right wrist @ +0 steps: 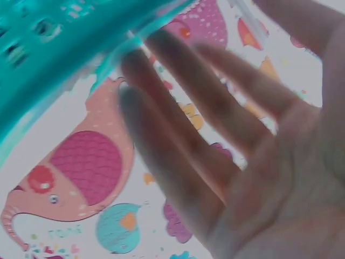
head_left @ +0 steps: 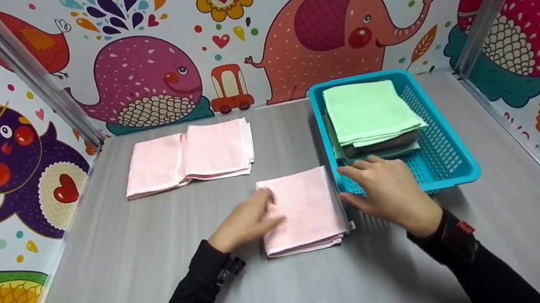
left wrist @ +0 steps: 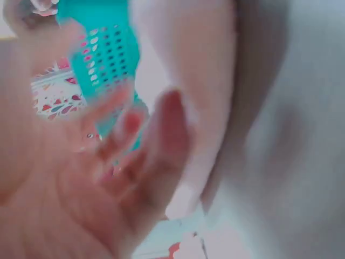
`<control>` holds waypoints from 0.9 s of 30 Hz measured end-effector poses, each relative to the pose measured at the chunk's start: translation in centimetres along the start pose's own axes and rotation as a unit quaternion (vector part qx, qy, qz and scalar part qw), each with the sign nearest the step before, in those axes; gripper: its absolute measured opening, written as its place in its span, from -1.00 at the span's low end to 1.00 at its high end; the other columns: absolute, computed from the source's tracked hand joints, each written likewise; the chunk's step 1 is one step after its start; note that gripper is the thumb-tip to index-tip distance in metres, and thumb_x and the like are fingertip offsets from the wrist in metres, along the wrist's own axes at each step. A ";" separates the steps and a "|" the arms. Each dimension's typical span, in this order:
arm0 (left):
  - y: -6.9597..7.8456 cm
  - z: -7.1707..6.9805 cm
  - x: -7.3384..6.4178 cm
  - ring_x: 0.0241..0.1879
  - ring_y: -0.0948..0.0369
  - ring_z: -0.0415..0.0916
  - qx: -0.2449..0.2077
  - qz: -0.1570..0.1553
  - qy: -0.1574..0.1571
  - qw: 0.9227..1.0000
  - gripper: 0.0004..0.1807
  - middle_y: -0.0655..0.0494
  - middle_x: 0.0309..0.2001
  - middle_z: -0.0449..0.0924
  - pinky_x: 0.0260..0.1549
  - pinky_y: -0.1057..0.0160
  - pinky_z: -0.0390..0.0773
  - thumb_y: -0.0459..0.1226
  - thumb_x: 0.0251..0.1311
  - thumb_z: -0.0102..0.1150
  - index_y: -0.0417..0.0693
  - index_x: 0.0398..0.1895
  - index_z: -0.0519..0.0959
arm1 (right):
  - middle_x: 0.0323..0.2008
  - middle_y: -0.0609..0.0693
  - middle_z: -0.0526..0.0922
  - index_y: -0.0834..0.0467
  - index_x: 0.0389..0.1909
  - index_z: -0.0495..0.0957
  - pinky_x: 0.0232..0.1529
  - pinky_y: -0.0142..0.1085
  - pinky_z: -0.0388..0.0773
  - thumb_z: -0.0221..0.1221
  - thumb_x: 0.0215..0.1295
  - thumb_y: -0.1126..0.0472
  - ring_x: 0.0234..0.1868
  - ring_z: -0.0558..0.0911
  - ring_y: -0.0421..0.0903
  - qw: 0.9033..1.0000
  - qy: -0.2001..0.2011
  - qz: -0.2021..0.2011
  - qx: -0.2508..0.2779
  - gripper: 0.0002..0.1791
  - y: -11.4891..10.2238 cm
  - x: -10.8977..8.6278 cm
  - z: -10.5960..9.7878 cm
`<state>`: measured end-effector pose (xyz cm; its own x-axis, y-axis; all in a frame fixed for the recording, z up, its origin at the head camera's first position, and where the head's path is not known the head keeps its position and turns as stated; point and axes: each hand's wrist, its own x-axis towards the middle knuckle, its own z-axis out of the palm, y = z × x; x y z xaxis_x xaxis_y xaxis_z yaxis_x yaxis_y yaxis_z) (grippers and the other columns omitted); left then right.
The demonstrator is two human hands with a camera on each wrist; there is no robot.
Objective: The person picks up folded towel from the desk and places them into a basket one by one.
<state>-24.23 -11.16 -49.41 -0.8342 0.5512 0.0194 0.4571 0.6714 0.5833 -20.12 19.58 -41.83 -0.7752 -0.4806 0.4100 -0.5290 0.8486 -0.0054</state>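
Observation:
A folded pink cloth (head_left: 301, 212) lies on the table in front of me, with a small tag at its right edge. Over its left edge is my left hand (head_left: 245, 222), thumb and fingertips spread apart. The left wrist view is blurred; whether the fingertips touch the cloth (left wrist: 207, 81) cannot be told. My right hand (head_left: 390, 193) is at the near left corner of a blue basket (head_left: 449, 148). Its fingers (right wrist: 178, 167) are extended and hold nothing. Inside the basket sits a stack of folded cloths, a green cloth (head_left: 369, 112) on top and a dark one (head_left: 381, 144) below.
Farther back on the left, two folded pink sections of cloth (head_left: 217, 148) lie side by side on the grey table (head_left: 124, 275). Panels with cartoon animals (head_left: 151, 78) rise at the back and both sides, with metal posts (head_left: 39, 83) at the corners.

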 end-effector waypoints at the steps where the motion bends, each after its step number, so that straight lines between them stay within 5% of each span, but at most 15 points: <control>1: -0.2 -0.1 0.0 -0.35 0.18 0.50 -0.001 -0.022 0.023 0.999 -0.58 0.04 -0.26 0.56 -0.31 0.10 0.57 -0.05 0.34 0.32 -0.13 0.05 0.49 | -0.33 0.05 0.77 0.15 0.04 0.74 -0.55 -0.23 0.51 0.54 0.11 -0.04 -0.44 0.62 -0.01 0.999 0.034 -0.005 -0.002 -0.47 -0.5 0.0 0.3; 4: -0.7 0.1 0.0 -0.25 0.04 0.61 0.009 -0.087 0.055 0.995 -0.52 -0.07 -0.22 0.66 -0.21 -0.04 0.62 -0.03 0.30 0.33 -0.20 0.05 0.51 | -0.38 0.05 0.71 0.21 0.00 0.72 -0.54 -0.24 0.55 0.53 0.14 0.08 -0.47 0.60 -0.02 0.996 0.088 -0.023 0.023 -0.55 -2.2 0.0 1.6; 7: -1.1 0.5 0.1 -0.14 -0.05 0.67 0.022 -0.119 0.051 0.991 -0.48 -0.15 -0.15 0.72 -0.11 -0.09 0.62 0.02 0.27 0.32 -0.22 0.05 0.58 | -0.41 0.05 0.67 0.24 0.02 0.71 -0.52 -0.23 0.57 0.49 0.17 0.17 -0.49 0.61 -0.03 0.995 0.080 -0.041 0.049 -0.59 -3.7 0.0 3.7; 15: -1.4 0.4 0.1 -0.54 0.14 0.47 0.019 -0.131 0.002 0.991 -0.70 0.07 -0.53 0.52 -0.49 0.18 0.45 -0.12 0.24 0.32 -0.10 -0.50 0.52 | -0.01 0.26 0.73 0.35 0.24 0.56 -0.05 -0.01 0.71 0.41 0.22 0.29 -0.03 0.74 0.18 0.998 0.010 -0.050 0.041 -0.44 -5.3 -0.4 7.8; 21: -2.1 -0.9 -0.3 -0.69 0.28 0.43 -0.014 -0.124 -0.072 0.990 -0.74 0.16 -0.68 0.53 -0.60 0.33 0.37 -0.15 0.25 0.29 -0.06 -0.53 0.52 | 0.17 0.32 0.64 0.30 0.31 0.52 -0.28 -0.05 0.72 0.33 0.34 0.19 -0.21 0.77 0.16 0.997 -0.045 -0.044 0.041 -0.44 -4.6 -1.1 9.5; 27: -2.8 -1.9 -0.7 -0.69 0.31 0.49 -0.068 -0.137 -0.116 0.981 -0.76 0.17 -0.67 0.56 -0.60 0.38 0.41 -0.17 0.26 0.33 -0.09 -0.43 0.52 | 0.33 0.46 0.37 0.25 0.42 0.37 -0.33 0.00 0.74 0.26 0.44 0.10 0.00 0.68 0.23 0.976 -0.130 0.055 0.166 -0.37 -4.0 -0.7 10.0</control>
<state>-25.53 -14.34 -49.50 -0.8204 0.4675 -0.3292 0.1667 0.7462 0.6445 -20.89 14.29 -51.17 -0.8718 -0.4679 0.1450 -0.4875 0.7999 -0.3499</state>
